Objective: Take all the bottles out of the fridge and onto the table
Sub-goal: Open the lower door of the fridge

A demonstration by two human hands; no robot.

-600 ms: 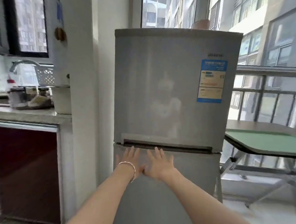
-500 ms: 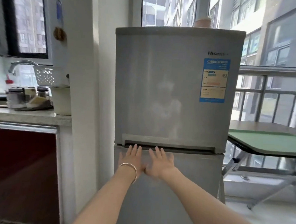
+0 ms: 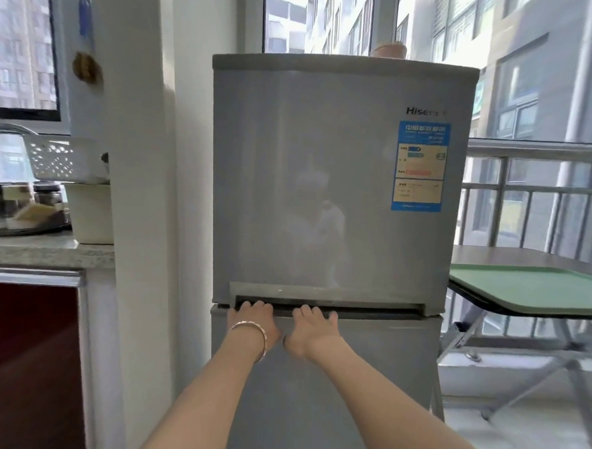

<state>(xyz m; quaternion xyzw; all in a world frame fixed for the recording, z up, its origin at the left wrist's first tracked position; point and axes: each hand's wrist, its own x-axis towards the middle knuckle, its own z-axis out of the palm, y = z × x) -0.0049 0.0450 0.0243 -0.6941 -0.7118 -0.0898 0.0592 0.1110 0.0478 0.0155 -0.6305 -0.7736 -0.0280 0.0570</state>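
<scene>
Two hands: both of yours are up at the fridge [image 3: 320, 188], side by side at the seam between its upper and lower doors.
Left hand [image 3: 255, 321]: fingers hooked into the dark handle recess along the bottom edge of the upper door, fingertips hidden inside it; bracelet [image 3: 250, 335] on the wrist.
Right hand [image 3: 312, 330]: just beside the left, fingers curled over the same recess edge, thumb lying against the lower door.
Grip: both hands curl onto the upper door's handle lip; how firmly, you cannot tell.
Fridge doors: both look flush with the cabinet, upper and lower.
Bottles: none in sight; the interior is hidden behind the doors.
Table [image 3: 538, 290]: green-topped folding table, immediately right of the fridge, by the window railing.
Label [image 3: 420, 166]: blue energy sticker on the upper door's right side, under the brand lettering.
Counter [image 3: 42, 251]: stone top to your left, carrying a white container and a white basket.
</scene>
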